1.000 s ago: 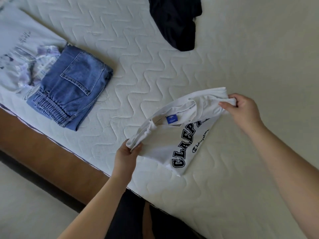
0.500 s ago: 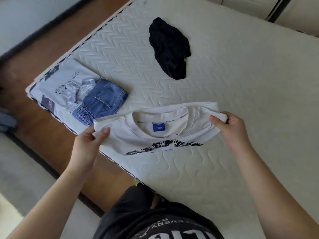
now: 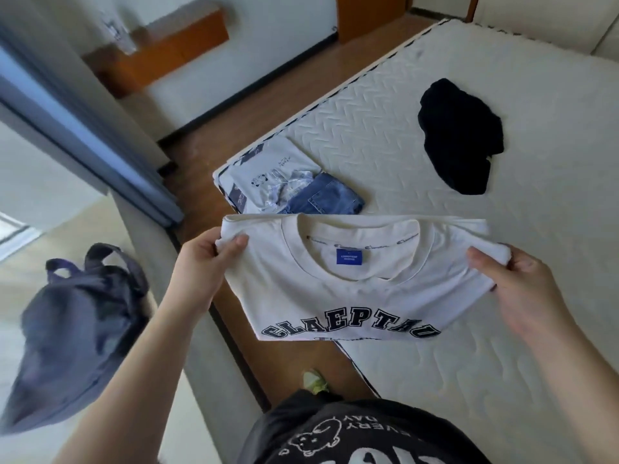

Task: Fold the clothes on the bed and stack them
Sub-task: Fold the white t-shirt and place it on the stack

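A dark grey bag [image 3: 72,333] slumps on the floor well to the left of the left hand [image 3: 201,266], its handles up and its mouth closed over, so whatever is in it cannot be seen. The left hand's grip is clamped on the left shoulder of the folded white T-shirt [image 3: 341,289], thumb on top and the other fingers hidden beneath the cloth. The shirt hangs taut between the two grips, collar away from the person, blue neck label showing, dark block lettering along its lower edge cut short at the fold. Just beyond the left grip, at the mattress corner, lie the folded clothes already set down: a pale printed T-shirt [image 3: 268,169] with folded blue jeans [image 3: 326,199] on its right part; the held shirt covers the near edge of the jeans. Between them is a light patterned cloth too crumpled to identify. The right hand [image 3: 522,289] pinches the shirt's right shoulder, thumb over the fabric, the cloth bunched in its grip. Beyond the right grip, well apart on the bed [image 3: 536,145], lies a crumpled black garment [image 3: 462,139]. Compared with half a second ago, the shirt is raised higher and held over the bed's edge and the wooden frame, and the view has swung left, bringing the bag, a doorway and a wall shelf into sight. The lettering on the person's black top at the bottom is partly cut off.
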### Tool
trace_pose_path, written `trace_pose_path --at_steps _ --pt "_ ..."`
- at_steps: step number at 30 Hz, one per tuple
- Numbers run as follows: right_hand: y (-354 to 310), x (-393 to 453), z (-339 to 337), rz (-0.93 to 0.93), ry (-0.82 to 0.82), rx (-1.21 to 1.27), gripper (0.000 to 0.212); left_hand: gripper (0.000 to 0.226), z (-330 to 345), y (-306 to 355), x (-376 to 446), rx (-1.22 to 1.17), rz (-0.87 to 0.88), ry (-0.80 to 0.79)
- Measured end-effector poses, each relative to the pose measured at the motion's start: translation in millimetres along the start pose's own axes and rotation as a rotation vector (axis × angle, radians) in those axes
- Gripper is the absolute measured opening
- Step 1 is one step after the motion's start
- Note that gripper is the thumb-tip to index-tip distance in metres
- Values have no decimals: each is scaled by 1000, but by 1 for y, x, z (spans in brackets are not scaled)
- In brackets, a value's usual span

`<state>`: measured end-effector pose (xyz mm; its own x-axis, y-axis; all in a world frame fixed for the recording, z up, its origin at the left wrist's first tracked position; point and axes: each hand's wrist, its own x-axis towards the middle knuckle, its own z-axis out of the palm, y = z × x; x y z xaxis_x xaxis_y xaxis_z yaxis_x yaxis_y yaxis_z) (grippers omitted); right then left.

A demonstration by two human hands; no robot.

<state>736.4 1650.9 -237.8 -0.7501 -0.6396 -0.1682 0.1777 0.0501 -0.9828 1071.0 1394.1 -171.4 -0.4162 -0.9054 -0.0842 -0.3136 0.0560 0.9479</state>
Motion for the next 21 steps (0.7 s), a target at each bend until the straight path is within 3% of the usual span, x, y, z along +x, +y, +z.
trace_pose_path --at_steps 3,8,13,21 --pt "-2 13 43 6 -73 -13 57 26 -38 -3 2 -14 -20 49" --pt "-10 34 134 -2 -180 -57 56 23 -109 -30 8 -57 -47 130" --pt "-20 45 234 -24 -277 -74 25 21 -185 -61 13 -68 -50 213" --pt "-35 68 355 -69 -411 -129 1 25 -274 -79 20 -84 -73 373"
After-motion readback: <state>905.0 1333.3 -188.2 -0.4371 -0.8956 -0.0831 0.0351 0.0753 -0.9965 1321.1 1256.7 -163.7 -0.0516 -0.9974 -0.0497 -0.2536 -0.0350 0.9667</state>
